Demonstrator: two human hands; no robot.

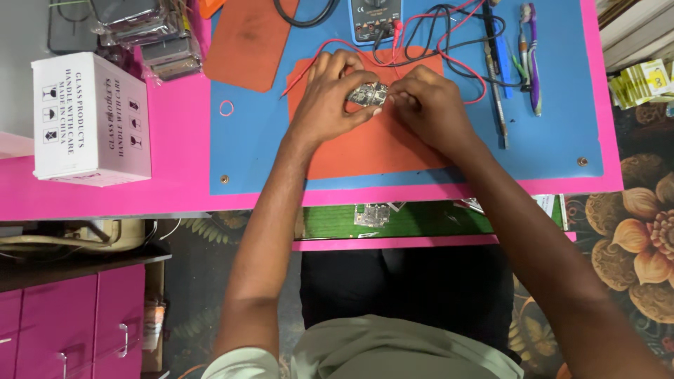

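Note:
My left hand (pixel 330 98) grips a small circuit board (pixel 368 93) above an orange mat (pixel 372 144) on the blue work mat (pixel 554 133). My right hand (pixel 428 102) pinches the board's right edge with fingertips closed; whether it holds a small tool I cannot tell. Both hands meet over the upper middle of the orange mat. Red and black test leads (pixel 456 52) run from a multimeter (pixel 377 20) just behind the hands.
A white cardboard box (pixel 91 119) sits at the left on the pink table (pixel 175 189). A second orange mat (pixel 249 42), stacked packets (pixel 151 35), toothbrushes and tools (pixel 516 56) lie around. A lower shelf holds another board (pixel 371 215). Pink drawers (pixel 70 323) stand lower left.

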